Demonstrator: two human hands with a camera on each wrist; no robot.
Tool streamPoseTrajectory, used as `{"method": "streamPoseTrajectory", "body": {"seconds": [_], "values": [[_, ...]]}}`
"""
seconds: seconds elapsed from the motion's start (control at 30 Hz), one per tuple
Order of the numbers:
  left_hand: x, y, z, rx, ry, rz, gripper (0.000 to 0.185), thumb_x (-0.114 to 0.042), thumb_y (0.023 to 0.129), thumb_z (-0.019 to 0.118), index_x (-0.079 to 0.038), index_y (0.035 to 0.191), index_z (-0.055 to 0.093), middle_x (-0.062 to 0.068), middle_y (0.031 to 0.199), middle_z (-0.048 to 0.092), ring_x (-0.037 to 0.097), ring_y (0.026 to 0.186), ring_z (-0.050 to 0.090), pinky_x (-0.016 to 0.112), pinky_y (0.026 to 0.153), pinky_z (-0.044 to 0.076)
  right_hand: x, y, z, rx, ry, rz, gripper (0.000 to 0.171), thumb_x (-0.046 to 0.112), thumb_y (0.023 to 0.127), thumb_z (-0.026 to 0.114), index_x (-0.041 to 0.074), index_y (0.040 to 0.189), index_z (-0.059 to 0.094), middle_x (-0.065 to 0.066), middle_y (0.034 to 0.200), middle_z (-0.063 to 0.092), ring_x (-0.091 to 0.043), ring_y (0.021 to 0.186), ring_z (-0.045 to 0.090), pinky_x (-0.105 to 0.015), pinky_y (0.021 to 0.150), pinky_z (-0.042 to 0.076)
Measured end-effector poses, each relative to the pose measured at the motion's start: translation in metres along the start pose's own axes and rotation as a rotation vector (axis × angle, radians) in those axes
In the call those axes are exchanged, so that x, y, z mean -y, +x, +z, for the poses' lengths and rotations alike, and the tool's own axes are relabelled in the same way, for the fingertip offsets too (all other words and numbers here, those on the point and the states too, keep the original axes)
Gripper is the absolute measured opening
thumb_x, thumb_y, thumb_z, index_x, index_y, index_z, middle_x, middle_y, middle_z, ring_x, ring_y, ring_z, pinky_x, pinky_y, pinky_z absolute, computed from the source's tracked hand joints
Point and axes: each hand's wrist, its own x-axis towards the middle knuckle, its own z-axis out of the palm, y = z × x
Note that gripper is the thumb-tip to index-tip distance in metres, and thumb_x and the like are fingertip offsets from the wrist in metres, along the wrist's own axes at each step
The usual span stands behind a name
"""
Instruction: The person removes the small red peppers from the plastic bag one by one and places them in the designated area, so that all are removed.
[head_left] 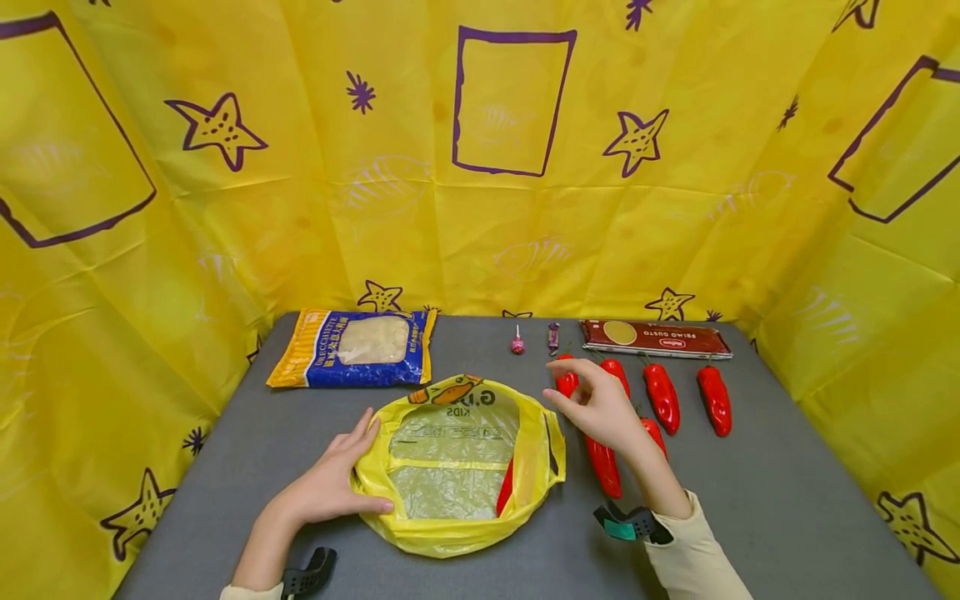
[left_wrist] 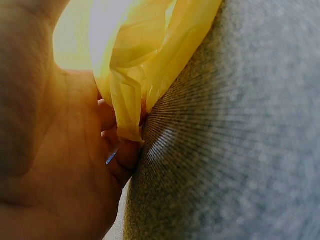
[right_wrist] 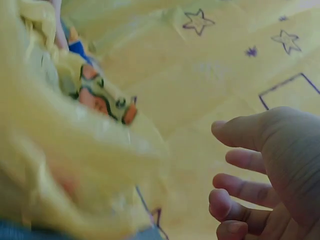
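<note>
A yellow plastic bag [head_left: 442, 537] lies with its mouth wide on the grey table, a red pepper [head_left: 505, 490] showing inside at its right. My left hand [head_left: 326, 487] holds the bag's left side, its thumb over the near rim; in the left wrist view the fingers curve about the yellow plastic [left_wrist: 150, 45]. To the right of the bag, my right hand [head_left: 596, 408] hovers over several red peppers [head_left: 662, 398], partly covering some. Its thumb and fingers stand apart, with nothing between them; the right wrist view shows the loosely bent fingers [right_wrist: 245, 190] beside the bag [right_wrist: 85, 140].
An orecchiette pasta packet [head_left: 371, 348] lies at the back left. A lollipop [head_left: 517, 342] and a small purple-wrapped candy [head_left: 553, 337] are at the back middle. A brown biscuit packet [head_left: 660, 339] lies at the back right. Yellow cloth [head_left: 420, 233] walls surround the table.
</note>
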Motion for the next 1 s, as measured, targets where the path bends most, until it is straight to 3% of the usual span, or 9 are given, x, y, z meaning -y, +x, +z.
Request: {"method": "streamPoseTrajectory", "body": {"seconds": [0.3, 0.7, 0.83, 1.0], "values": [[0.000, 0.000, 0.000, 0.002, 0.000, -0.002, 0.133, -0.065, 0.075, 0.089, -0.004, 0.169, 0.018, 0.018, 0.178, 0.003, 0.045, 0.151, 0.029, 0.069, 0.115, 0.035, 0.029, 0.021, 0.035, 0.076, 0.035, -0.077, 0.039, 0.018, 0.095, 0.082, 0.011, 0.132, 0.072, -0.013, 0.120, 0.070, -0.009, 0.058, 0.055, -0.028, 0.054, 0.050], [-0.001, -0.001, 0.000, 0.003, 0.001, 0.007, 0.132, -0.064, 0.076, 0.089, -0.003, 0.169, 0.018, 0.018, 0.178, 0.003, 0.044, 0.149, 0.030, 0.070, 0.115, 0.036, 0.051, 0.047, 0.065, 0.200, -0.003, -0.054, 0.033, 0.024, 0.099, 0.078, 0.011, 0.128, 0.074, -0.014, 0.117, 0.075, -0.012, 0.053, 0.052, -0.027, 0.052, 0.046], [-0.001, 0.000, 0.000, 0.003, 0.000, 0.002, 0.133, -0.065, 0.075, 0.089, -0.004, 0.169, 0.019, 0.017, 0.179, 0.003, 0.043, 0.149, 0.031, 0.068, 0.115, 0.036, 0.053, 0.052, 0.075, 0.258, -0.045, -0.037, 0.030, 0.023, 0.099, 0.077, 0.008, 0.125, 0.075, -0.009, 0.107, 0.075, -0.011, 0.057, 0.051, -0.027, 0.053, 0.043], [0.000, 0.000, 0.000, 0.005, 0.002, -0.003, 0.133, -0.066, 0.075, 0.089, -0.004, 0.169, 0.018, 0.016, 0.179, 0.003, 0.042, 0.149, 0.031, 0.068, 0.115, 0.037, 0.055, 0.053, 0.086, 0.408, -0.113, -0.049, 0.030, 0.023, 0.098, 0.078, 0.005, 0.122, 0.075, -0.003, 0.092, 0.074, -0.012, 0.066, 0.058, -0.027, 0.062, 0.047]]}}
